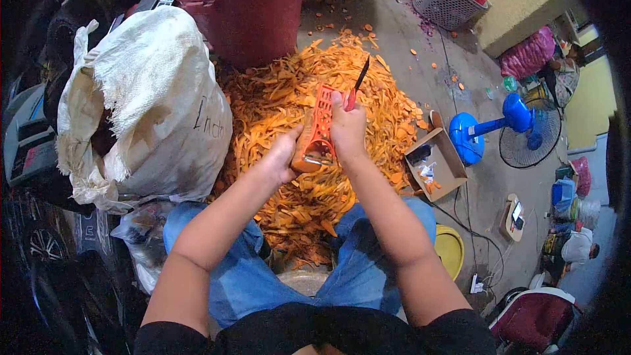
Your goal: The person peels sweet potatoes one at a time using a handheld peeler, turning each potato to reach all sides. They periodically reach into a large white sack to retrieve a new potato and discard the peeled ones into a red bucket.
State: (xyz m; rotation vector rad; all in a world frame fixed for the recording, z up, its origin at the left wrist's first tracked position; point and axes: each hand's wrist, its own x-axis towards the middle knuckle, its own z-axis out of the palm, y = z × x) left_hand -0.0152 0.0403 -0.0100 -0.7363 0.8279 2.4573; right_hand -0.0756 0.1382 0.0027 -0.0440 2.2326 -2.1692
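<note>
My right hand [348, 128] is closed around the red handle of a small knife [361, 77], whose dark blade points up and away. It also presses against an orange perforated plastic piece [322, 118], which looks like a grater. On the other side, my left hand [284, 154] grips the lower end of this piece. Something brownish shows inside its wide end; I cannot make out what it is. Beneath both hands lies a big heap of orange peelings [282, 200], spread on the floor between my legs and beyond.
A white woven sack [158, 92] stands left, with a maroon tub [246, 20] behind it. On the right are a cardboard box [447, 164], a blue fan [467, 138], a yellow lid-like object [449, 253] and cables. A grey basket [447, 3] stands at the back.
</note>
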